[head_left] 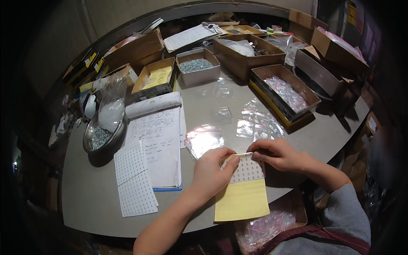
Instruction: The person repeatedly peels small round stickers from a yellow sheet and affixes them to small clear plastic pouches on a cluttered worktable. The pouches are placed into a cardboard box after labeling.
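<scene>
Grey worktop (93, 187): one metal bowl (114, 142) near left edge; left hand (213, 168), right hand (279, 155) pinching one yellow-and-white sheet (242, 202) over front edge.

A grey table (97, 182) bears a notepad (165, 163), metal bowl (119, 137) and plastic bags (205, 141).

furniture: grey table (85, 195) | wall: pale back wall (123, 12) | light: dim, darker toward both sides

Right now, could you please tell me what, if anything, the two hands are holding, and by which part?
The left hand and right hand hold a rectangular yellow-and-white paper sheet, each grip on its top edge.
</scene>
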Available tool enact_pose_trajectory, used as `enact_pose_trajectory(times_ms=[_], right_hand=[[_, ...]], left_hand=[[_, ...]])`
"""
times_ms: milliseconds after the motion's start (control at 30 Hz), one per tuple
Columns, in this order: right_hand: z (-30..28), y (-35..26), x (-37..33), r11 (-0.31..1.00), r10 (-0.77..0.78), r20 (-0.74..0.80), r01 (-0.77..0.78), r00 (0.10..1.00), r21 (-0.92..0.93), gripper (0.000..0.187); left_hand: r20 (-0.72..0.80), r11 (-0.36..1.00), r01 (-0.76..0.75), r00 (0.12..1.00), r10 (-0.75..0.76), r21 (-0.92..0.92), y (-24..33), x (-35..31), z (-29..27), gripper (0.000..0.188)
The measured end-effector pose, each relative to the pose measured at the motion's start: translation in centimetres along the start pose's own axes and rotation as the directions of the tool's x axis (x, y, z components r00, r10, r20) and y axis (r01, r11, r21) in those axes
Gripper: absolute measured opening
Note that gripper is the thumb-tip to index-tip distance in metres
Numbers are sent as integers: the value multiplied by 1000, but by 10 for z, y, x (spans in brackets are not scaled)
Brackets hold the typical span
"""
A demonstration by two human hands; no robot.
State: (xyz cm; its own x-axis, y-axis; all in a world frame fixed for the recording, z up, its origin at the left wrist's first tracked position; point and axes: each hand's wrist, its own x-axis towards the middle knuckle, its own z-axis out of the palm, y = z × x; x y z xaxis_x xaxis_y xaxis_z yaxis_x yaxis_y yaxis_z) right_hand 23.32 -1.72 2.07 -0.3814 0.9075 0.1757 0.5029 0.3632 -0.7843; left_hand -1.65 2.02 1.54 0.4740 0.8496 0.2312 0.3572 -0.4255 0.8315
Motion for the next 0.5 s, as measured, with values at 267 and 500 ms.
enact_pose_trajectory(times_ms=[267, 500], right_hand=[[15, -8, 14, 832, -306, 26, 280, 952, -479, 19], [27, -13, 15, 686, -426, 9, 329, 905, -648, 23]], left_hand=[[-14, 996, -70, 997, 71, 49, -4, -2, 2, 22], [-44, 995, -29, 998, 33, 92, -4, -2, 2, 23]])
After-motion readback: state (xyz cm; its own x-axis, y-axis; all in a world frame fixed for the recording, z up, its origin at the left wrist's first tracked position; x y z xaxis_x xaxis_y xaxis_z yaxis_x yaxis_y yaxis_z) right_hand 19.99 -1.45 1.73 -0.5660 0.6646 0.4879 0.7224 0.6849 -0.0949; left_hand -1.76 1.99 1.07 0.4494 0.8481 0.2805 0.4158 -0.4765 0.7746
